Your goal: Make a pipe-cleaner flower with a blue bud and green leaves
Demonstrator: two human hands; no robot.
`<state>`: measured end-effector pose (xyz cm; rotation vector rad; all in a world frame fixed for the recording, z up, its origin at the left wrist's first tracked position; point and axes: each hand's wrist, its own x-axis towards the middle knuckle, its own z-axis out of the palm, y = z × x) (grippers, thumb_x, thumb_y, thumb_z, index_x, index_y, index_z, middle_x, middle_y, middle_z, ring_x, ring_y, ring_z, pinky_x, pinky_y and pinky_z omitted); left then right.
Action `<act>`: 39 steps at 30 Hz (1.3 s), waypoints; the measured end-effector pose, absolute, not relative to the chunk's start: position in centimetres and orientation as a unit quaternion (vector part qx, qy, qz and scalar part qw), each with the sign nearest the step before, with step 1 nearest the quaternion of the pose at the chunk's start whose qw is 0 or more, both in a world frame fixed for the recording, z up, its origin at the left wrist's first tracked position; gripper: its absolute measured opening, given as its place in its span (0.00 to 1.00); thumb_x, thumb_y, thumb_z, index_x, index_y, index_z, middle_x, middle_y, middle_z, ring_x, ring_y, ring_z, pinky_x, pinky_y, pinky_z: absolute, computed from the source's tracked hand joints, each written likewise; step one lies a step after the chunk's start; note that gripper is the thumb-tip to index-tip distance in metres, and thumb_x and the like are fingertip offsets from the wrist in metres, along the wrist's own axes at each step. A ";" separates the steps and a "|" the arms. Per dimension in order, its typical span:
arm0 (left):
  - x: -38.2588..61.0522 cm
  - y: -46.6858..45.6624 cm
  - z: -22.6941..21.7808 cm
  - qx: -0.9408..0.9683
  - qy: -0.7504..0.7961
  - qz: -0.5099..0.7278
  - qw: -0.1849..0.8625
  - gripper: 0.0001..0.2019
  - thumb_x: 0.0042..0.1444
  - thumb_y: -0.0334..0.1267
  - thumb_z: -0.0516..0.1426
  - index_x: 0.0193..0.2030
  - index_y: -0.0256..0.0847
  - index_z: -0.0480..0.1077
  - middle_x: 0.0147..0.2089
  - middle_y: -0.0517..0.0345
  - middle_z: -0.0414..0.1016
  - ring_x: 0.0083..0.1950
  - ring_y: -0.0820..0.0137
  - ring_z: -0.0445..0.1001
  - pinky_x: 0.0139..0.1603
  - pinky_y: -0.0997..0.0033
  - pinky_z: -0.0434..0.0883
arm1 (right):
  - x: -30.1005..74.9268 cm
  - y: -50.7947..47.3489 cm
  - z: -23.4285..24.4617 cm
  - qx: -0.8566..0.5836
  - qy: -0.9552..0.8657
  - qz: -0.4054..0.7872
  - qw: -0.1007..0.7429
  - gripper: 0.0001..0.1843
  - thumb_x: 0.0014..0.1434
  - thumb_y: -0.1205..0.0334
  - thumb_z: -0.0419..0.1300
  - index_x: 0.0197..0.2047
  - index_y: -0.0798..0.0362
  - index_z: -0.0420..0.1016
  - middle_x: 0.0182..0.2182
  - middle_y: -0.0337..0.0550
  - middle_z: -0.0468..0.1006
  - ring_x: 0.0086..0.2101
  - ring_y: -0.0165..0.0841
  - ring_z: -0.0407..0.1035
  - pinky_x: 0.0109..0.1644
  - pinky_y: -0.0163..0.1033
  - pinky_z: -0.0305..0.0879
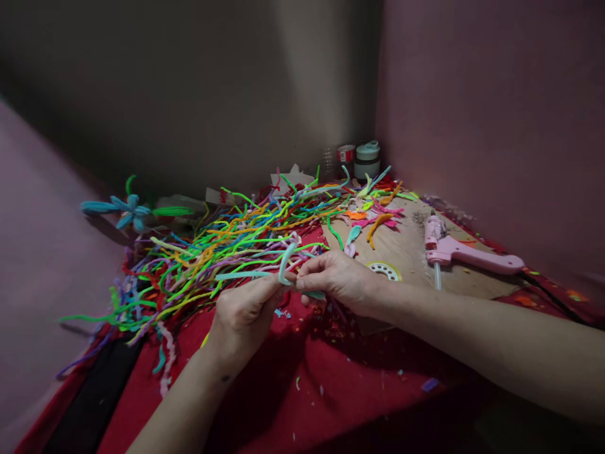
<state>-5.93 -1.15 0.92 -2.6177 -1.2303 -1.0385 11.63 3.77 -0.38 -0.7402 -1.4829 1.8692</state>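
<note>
A pale aqua pipe cleaner (286, 258) is pinched between both hands in front of me, above the red cloth. One straight end sticks out to the left past my left hand (246, 310), whose thumb and fingers are closed on it. Another stretch curls upward between the hands. My right hand (331, 277) grips the same pipe cleaner with its fingertips, and a short aqua piece shows under those fingers. Behind the hands lies a large heap of colourful pipe cleaners (227, 252), some of it close to my fingers.
A pink glue gun (472, 252) with a clear stick rests on a brown board (411, 234) at the right. A tape roll (384, 271) lies near my right wrist. A lidded jar (367, 160) stands in the back corner. A blue pipe-cleaner flower (131, 211) is at the left.
</note>
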 end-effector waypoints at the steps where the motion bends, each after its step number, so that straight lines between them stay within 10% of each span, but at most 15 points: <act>1: -6.1 -1.1 0.9 -0.857 -0.389 -0.335 0.050 0.15 0.56 0.25 0.53 0.49 0.42 0.71 0.36 0.59 0.79 0.34 0.74 0.77 0.36 0.80 0.70 | 11.6 3.8 -0.4 -0.283 -0.567 0.706 0.317 0.09 0.47 0.64 0.61 0.19 0.57 0.70 0.15 0.36 0.68 0.17 0.23 0.56 0.21 0.32 0.51; 9: -5.3 -1.7 0.6 -0.837 -0.453 -0.300 0.067 0.07 0.57 0.30 0.52 0.38 0.38 0.72 0.27 0.58 0.73 0.26 0.75 0.70 0.25 0.80 0.64 | 11.6 3.4 -0.1 -0.349 -0.715 0.527 0.297 0.13 0.55 0.62 0.57 0.22 0.58 0.71 0.17 0.37 0.67 0.19 0.24 0.56 0.24 0.33 0.52; 15: -4.2 -2.0 2.2 -0.570 -0.594 -0.334 -0.459 0.09 0.55 0.41 0.54 0.27 0.39 0.65 0.13 0.69 0.57 0.10 0.81 0.50 0.09 0.82 0.49 | 12.1 1.9 -0.3 -0.235 -0.888 0.010 0.394 0.12 0.55 0.74 0.48 0.27 0.60 0.71 0.26 0.48 0.74 0.28 0.33 0.62 0.33 0.38 0.58; 20: -4.6 -1.5 3.1 -0.401 -0.457 -0.335 -0.719 0.09 0.50 0.39 0.58 0.25 0.39 0.64 0.09 0.72 0.53 0.07 0.83 0.42 0.06 0.82 0.49 | 12.4 1.9 -0.1 -0.167 -0.865 -0.093 0.463 0.15 0.58 0.74 0.46 0.26 0.59 0.71 0.23 0.46 0.72 0.26 0.34 0.60 0.31 0.39 0.58; 26: -4.9 -2.0 4.4 -0.493 -0.581 -0.386 -0.520 0.12 0.53 0.46 0.58 0.33 0.38 0.71 0.11 0.68 0.60 0.09 0.83 0.48 0.07 0.84 0.44 | 12.5 2.2 0.7 -0.190 -0.824 0.132 0.517 0.09 0.57 0.73 0.53 0.30 0.61 0.73 0.24 0.44 0.73 0.28 0.30 0.63 0.34 0.36 0.61; 31: -6.6 -1.8 4.0 -0.652 -0.558 -0.503 -0.099 0.11 0.49 0.37 0.62 0.41 0.44 0.75 0.31 0.61 0.73 0.30 0.75 0.70 0.29 0.78 0.68 | 12.5 2.1 1.6 -0.245 -0.738 0.440 0.449 0.05 0.56 0.69 0.57 0.30 0.57 0.73 0.24 0.38 0.72 0.26 0.25 0.64 0.31 0.32 0.61; 39: -5.3 -2.3 3.7 -0.806 -0.409 -0.417 -0.092 0.06 0.53 0.30 0.58 0.37 0.42 0.74 0.36 0.58 0.72 0.39 0.72 0.71 0.41 0.75 0.67 | 12.5 2.1 1.7 -0.240 -0.711 0.527 0.399 0.06 0.54 0.66 0.58 0.27 0.58 0.73 0.22 0.37 0.71 0.25 0.25 0.63 0.29 0.31 0.59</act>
